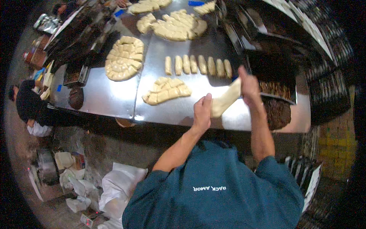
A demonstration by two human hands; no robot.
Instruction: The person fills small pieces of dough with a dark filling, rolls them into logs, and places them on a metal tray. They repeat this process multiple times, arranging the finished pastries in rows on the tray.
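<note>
Between my two hands a pale, flat strip of dough (226,100) is held stretched, slanting up to the right above the metal table's front part. My left hand (203,112) pinches its lower left end, thumb on top. The other end is gripped in my right hand (249,87), which is smeared by motion. Beyond the strip lies a row of several small rolled dough pieces (202,65). A cluster of cut dough chunks (167,91) rests to the left of my hands. Near my right wrist is a dark brown crumbly mass (277,113) beside a tray of brown filling (275,90).
An oval of cut dough (124,58) lies on the left of the metal table (114,103), and a larger dough slab (179,26) farther back. Stacked dark pans (261,23) border the right side. A person in black (34,101) stands at the far left.
</note>
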